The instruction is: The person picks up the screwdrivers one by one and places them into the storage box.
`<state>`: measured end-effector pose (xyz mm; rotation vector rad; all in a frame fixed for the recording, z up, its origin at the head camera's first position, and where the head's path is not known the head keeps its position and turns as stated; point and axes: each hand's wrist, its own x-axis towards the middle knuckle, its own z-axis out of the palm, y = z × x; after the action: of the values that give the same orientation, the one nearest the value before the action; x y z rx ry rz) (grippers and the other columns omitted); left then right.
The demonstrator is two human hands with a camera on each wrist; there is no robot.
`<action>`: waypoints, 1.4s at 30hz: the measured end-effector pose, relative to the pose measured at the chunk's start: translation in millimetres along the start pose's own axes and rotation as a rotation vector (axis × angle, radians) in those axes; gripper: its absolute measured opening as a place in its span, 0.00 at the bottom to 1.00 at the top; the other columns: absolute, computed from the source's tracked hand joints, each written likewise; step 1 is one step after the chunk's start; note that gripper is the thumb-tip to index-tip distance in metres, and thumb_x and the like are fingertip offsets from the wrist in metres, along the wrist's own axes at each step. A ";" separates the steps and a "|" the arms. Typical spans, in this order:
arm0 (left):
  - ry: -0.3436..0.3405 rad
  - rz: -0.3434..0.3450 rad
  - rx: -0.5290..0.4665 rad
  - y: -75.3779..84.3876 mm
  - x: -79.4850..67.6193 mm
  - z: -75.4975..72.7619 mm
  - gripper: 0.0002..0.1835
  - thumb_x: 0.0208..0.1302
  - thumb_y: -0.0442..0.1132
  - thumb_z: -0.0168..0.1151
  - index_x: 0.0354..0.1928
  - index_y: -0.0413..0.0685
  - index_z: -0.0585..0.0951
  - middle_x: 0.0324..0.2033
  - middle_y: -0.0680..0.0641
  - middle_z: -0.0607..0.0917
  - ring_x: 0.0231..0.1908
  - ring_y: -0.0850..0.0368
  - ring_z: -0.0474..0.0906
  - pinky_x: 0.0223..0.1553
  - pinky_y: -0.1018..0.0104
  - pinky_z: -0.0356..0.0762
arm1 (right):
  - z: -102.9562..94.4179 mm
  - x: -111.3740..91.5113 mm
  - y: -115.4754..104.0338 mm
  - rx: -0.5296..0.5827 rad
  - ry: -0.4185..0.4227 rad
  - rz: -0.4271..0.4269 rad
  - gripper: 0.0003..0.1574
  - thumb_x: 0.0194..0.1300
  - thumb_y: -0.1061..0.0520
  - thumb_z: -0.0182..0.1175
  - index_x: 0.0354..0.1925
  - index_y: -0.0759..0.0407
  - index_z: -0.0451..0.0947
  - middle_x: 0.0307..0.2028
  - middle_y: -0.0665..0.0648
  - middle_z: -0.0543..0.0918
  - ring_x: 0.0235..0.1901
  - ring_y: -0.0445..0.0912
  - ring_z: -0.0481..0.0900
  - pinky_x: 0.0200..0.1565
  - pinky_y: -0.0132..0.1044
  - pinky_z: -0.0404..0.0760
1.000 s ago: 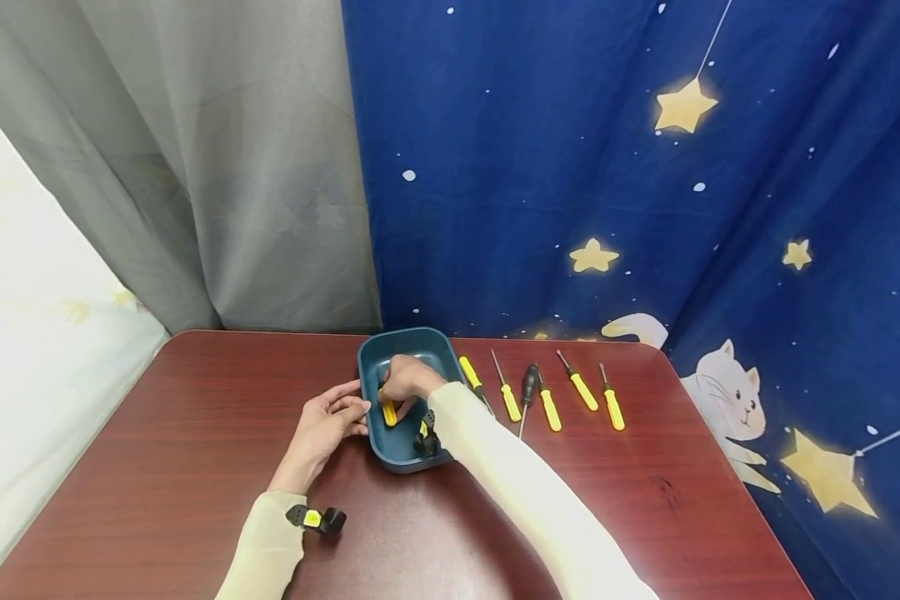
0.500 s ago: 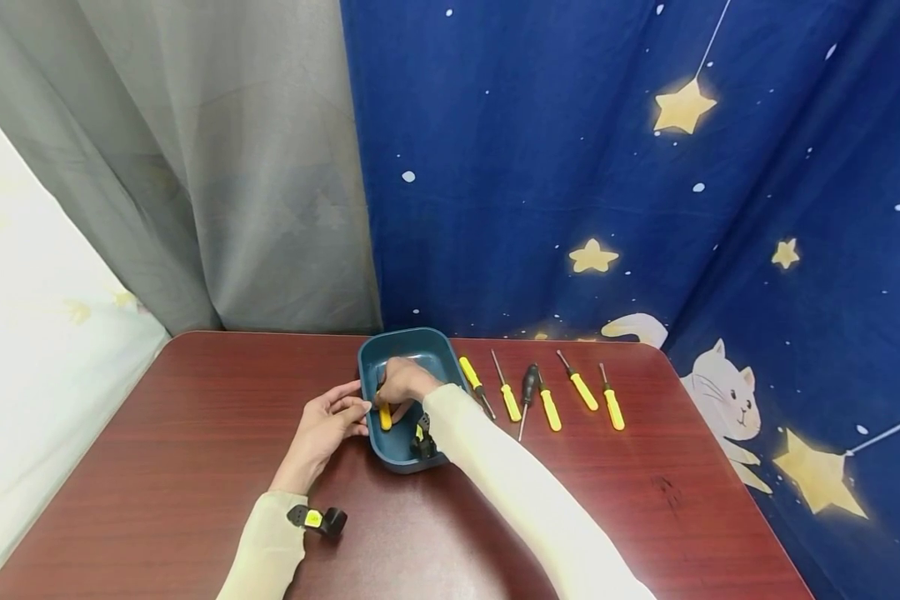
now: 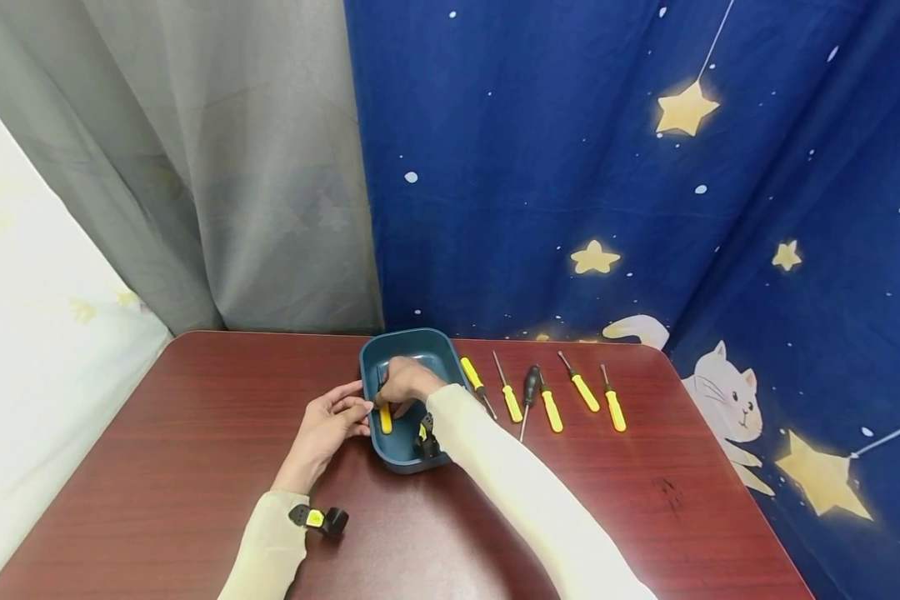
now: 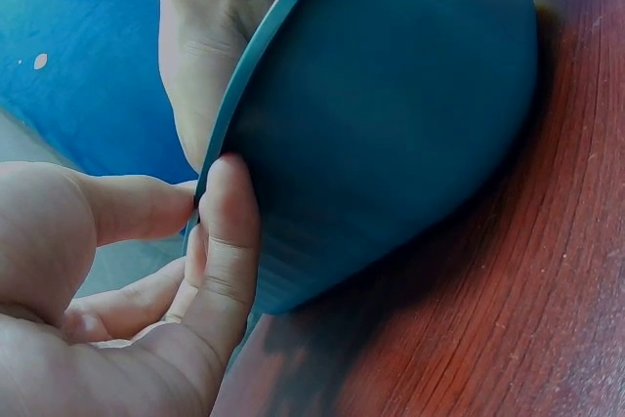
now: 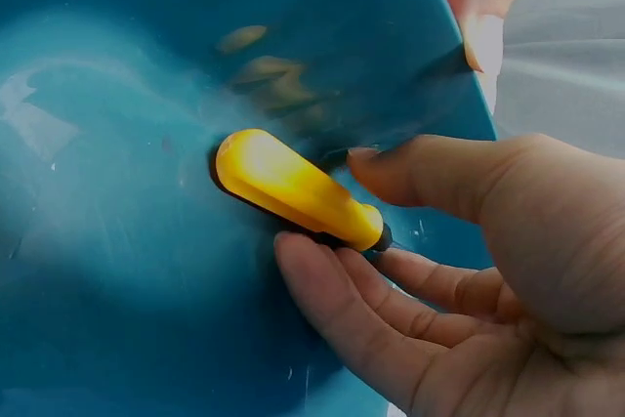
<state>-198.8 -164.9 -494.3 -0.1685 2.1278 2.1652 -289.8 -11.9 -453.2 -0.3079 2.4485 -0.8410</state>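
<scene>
My left hand (image 3: 328, 425) pinches the left rim of a dark blue plastic box (image 3: 429, 469) between thumb and fingers; the left wrist view shows the thumb on the inner side and a finger on the outer wall (image 4: 391, 104). Inside the box, a screwdriver with a yellow handle (image 5: 293, 187) lies along the left side. My right hand (image 3: 407, 382) is down in the box around it. Loosely spread, the thumb (image 5: 415, 173) stands a little off the handle, while the fingers (image 5: 337, 300) lie close along its other side. The screwdriver's shaft is mostly hidden.
To the right of the box several yellow-handled screwdrivers (image 3: 551, 410) lie in a row on the red-brown table (image 3: 195, 467), with one black-handled screwdriver (image 3: 530, 387) among them. A grey curtain and a blue star-patterned curtain (image 3: 495, 167) hang behind the table's far edge.
The yellow screwdriver handle has swung slightly left and now lies nearer the box's left wall. The right hand's fingers have stayed beside it; the left hand has kept its place on the rim.
</scene>
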 end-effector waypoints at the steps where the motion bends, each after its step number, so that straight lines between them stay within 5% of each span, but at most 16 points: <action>1: 0.002 -0.001 -0.003 0.4 -0.2 -0.1 0.28 0.71 0.30 0.62 0.71 0.39 0.71 0.39 0.43 0.84 0.30 0.60 0.83 0.34 0.68 0.88 | -0.4 -0.2 -0.1 -0.011 0.003 -0.003 0.14 0.61 0.58 0.73 0.23 0.61 0.80 0.25 0.58 0.85 0.25 0.49 0.89 0.34 0.41 0.90; 9: -0.010 -0.002 -0.018 2.4 0.0 -0.3 0.28 0.71 0.29 0.61 0.71 0.38 0.70 0.37 0.46 0.84 0.30 0.61 0.82 0.33 0.70 0.87 | -5.6 -6.4 -0.9 -0.083 0.015 -0.044 0.14 0.61 0.53 0.74 0.34 0.61 0.80 0.30 0.56 0.81 0.32 0.52 0.90 0.37 0.41 0.90; 17: -0.006 -0.005 -0.025 1.7 1.8 0.5 0.28 0.70 0.29 0.62 0.71 0.39 0.71 0.38 0.45 0.84 0.30 0.61 0.82 0.33 0.70 0.87 | -13.2 -13.9 1.0 -0.160 0.009 -0.091 0.44 0.62 0.47 0.73 0.69 0.63 0.69 0.52 0.60 0.81 0.37 0.50 0.89 0.40 0.40 0.90; 24: -0.002 -0.004 -0.028 1.4 1.5 3.9 0.27 0.70 0.29 0.61 0.71 0.40 0.71 0.35 0.48 0.83 0.29 0.61 0.81 0.32 0.70 0.87 | -21.5 -18.5 4.2 -0.374 0.064 -0.147 0.46 0.61 0.37 0.72 0.70 0.55 0.71 0.59 0.55 0.82 0.48 0.45 0.80 0.57 0.44 0.84; 29: 0.000 0.002 -0.028 1.1 1.6 4.3 0.27 0.70 0.28 0.61 0.70 0.38 0.71 0.34 0.48 0.82 0.28 0.61 0.81 0.32 0.69 0.87 | -27.9 -27.3 5.2 -0.425 0.077 -0.188 0.46 0.60 0.39 0.72 0.71 0.51 0.70 0.66 0.57 0.79 0.59 0.48 0.77 0.66 0.48 0.79; 42: 0.009 -0.005 -0.004 -0.7 -0.6 1.7 0.27 0.71 0.29 0.61 0.71 0.40 0.71 0.38 0.44 0.82 0.29 0.60 0.81 0.34 0.69 0.87 | -43.0 -50.7 16.9 -0.506 0.080 -0.293 0.51 0.58 0.35 0.72 0.75 0.39 0.66 0.74 0.54 0.68 0.72 0.51 0.66 0.69 0.55 0.74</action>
<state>-198.1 -163.2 -494.9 -0.1839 2.1256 2.1693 -271.8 41.7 -414.4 -0.8454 2.7051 -0.3298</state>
